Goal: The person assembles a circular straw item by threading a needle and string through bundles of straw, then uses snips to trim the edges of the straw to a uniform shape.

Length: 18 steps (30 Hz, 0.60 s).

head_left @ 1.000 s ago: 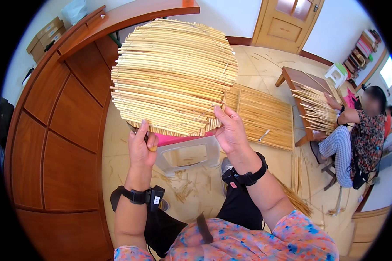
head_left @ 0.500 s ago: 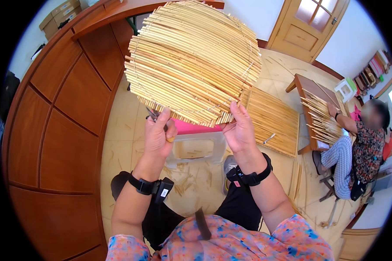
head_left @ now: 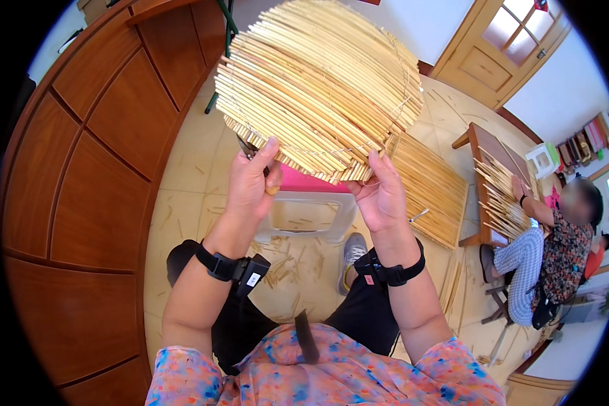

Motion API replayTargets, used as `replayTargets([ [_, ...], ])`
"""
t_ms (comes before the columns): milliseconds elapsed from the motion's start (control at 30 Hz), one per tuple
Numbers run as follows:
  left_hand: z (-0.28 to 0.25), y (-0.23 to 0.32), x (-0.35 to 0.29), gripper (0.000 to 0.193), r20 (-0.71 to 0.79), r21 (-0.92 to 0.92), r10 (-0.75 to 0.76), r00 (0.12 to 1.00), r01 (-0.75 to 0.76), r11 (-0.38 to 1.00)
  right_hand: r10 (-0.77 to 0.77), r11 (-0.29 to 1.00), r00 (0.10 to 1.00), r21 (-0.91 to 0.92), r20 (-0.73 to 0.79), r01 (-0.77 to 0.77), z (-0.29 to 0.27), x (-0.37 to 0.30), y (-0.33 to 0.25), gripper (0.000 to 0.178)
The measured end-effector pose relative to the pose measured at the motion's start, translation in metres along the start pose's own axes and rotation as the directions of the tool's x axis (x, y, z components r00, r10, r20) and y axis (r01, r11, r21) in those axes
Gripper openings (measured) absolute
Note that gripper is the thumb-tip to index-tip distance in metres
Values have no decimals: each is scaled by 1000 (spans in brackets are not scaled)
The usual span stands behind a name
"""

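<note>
A round mat of straw-coloured stalks (head_left: 318, 88) is raised in front of me, its far side tilted up. The stalks lie side by side, with stitching visible near the rim. My left hand (head_left: 254, 181) is closed on the near left edge, thumb on top. It also keeps a dark metal tool (head_left: 247, 147) with a yellowish end against the palm; its kind is mostly hidden. At the near right edge my right hand (head_left: 380, 196) pinches the mat between thumb and fingers. Below the mat stands a whitish plastic stool (head_left: 344, 216) with a pink top (head_left: 308, 180).
A squarish stalk panel (head_left: 426, 189) lies right of the stool, a small metal tool (head_left: 419, 215) on it. Stalk scraps litter the floor (head_left: 189, 210). Wooden panelling (head_left: 95, 196) curves along the left. At right a seated person (head_left: 565, 237) handles stalks (head_left: 501, 196) on a low table.
The mat and both hands stay together, sitting slightly higher and farther right in the picture. The view has shifted a little. Both hands keep their hold.
</note>
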<state>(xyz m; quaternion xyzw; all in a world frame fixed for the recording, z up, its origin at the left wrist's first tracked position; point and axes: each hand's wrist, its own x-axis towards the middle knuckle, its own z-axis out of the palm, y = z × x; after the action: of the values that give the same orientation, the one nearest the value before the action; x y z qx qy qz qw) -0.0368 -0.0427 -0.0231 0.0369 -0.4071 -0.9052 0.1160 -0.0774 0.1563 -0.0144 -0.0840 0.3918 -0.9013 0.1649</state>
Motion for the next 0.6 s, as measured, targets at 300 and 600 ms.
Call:
replayTargets([
  [300, 1, -14, -2, 14, 20, -36, -42, 999, 43, 998, 21, 999, 999, 40, 33, -23, -7, 3, 6, 30],
  [600, 1, -6, -5, 17, 79, 20, -32, 996, 30, 999, 45, 997, 999, -58, 16, -44, 7, -1, 11, 36],
])
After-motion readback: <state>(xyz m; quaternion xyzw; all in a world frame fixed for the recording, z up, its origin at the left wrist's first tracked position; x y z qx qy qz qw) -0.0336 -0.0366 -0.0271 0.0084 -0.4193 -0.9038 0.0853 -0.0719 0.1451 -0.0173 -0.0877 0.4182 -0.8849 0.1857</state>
